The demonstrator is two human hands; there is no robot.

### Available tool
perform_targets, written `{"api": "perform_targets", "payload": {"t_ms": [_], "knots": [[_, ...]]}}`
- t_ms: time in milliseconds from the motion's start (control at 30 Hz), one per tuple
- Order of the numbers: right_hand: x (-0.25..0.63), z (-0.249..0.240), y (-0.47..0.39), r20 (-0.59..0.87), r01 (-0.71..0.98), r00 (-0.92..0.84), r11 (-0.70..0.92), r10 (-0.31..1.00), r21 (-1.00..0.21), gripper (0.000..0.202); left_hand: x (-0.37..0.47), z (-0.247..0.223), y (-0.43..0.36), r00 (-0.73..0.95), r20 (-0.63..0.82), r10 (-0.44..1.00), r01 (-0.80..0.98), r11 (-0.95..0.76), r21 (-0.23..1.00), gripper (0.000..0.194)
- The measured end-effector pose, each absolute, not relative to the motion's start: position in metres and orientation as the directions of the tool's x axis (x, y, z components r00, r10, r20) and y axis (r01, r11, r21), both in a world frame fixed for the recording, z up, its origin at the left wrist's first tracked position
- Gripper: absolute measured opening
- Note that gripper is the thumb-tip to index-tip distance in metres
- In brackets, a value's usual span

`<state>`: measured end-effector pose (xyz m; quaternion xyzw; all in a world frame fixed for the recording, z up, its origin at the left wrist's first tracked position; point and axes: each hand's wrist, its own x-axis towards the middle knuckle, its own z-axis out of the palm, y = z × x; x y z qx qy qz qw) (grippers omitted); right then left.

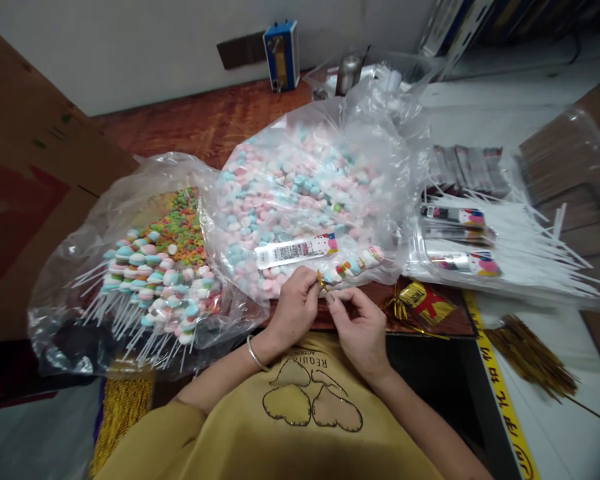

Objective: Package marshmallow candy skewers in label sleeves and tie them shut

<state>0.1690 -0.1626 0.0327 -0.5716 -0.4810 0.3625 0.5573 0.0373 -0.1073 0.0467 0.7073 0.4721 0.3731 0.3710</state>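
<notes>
At the left of the frame, an open clear bag (55,293) held candy sticks (147,267) beside small colored rings (185,227). In the center, a larger bag (395,133) held pink, blue and white marshmallows (300,180), a printed wrapper (297,251) lying over them. Just below center, the left hand (295,303) had its grip clamped on a gold tie (321,281) at the near end of a wrapped candy stick (353,265), which slanted toward the right. The right hand (363,327) had its grip together at the tie, close beside the left fingertips. Right of center, a gold packet (427,301) lay on the counter (460,317); at the right, a clear tray (420,267) held white sticks (530,247).
</notes>
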Motion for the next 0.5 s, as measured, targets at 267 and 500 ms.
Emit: {"api": "perform_targets", "payload": {"t_ms": [267, 500], "knots": [[0.161, 0.019, -0.152, 0.074, 0.179, 0.382, 0.004, 0.921, -0.984, 0.026, 0.038, 0.037, -0.114, 0.256, 0.318, 0.913, 0.505, -0.407, 0.761, 0.015], [0.159, 0.025, -0.149, 0.035, 0.099, 0.392, -0.004, 0.919, -0.995, 0.023, 0.036, 0.035, -0.114, 0.249, 0.37, 0.895, 0.47, -0.445, 0.762, 0.023]]}}
